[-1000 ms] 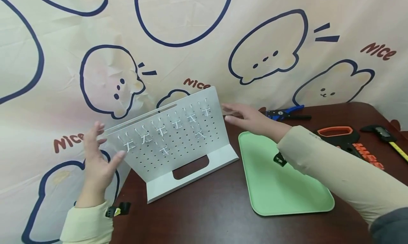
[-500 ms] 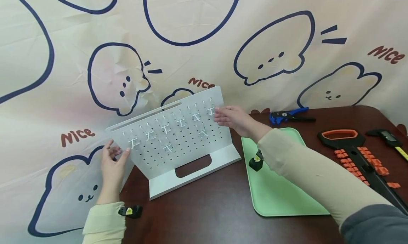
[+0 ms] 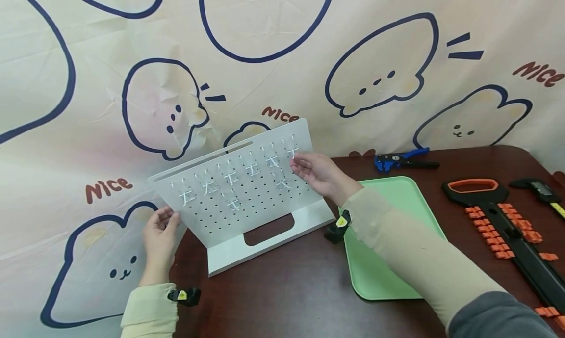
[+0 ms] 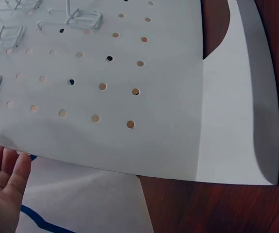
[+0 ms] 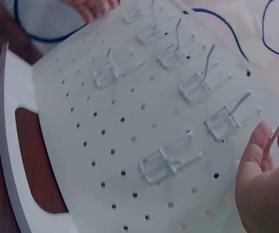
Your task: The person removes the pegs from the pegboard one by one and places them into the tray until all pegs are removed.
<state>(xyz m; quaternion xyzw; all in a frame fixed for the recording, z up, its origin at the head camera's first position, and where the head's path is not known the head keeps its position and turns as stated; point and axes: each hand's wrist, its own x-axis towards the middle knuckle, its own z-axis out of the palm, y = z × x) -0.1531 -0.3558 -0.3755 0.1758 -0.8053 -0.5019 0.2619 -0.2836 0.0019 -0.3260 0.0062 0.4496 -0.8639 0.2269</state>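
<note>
A white pegboard (image 3: 260, 200) with a bent base stands tilted on the table, several white wire hooks (image 3: 251, 169) fixed in its holes. At its left edge, my left hand (image 3: 160, 235) holds the board; the left wrist view has the thumb at the front side and the fingers (image 4: 14, 172) at the edge. My right hand (image 3: 321, 177) is at the upper right corner, pinching the prong of the rightmost hook (image 5: 275, 136) between thumb and fingers. That hook is partly hidden by the hand.
A green tray (image 3: 397, 269) lies right of the board, under the right forearm. Farther right are a blue wire stripper (image 3: 399, 160), a black tool with orange pieces (image 3: 499, 220) and a digital caliper (image 3: 540, 188). A patterned cloth (image 3: 273, 83) hangs behind.
Both hands have come in to the board: the left from off its left edge onto it, the right from beyond the right edge to the corner hook. The view has shifted slightly.
</note>
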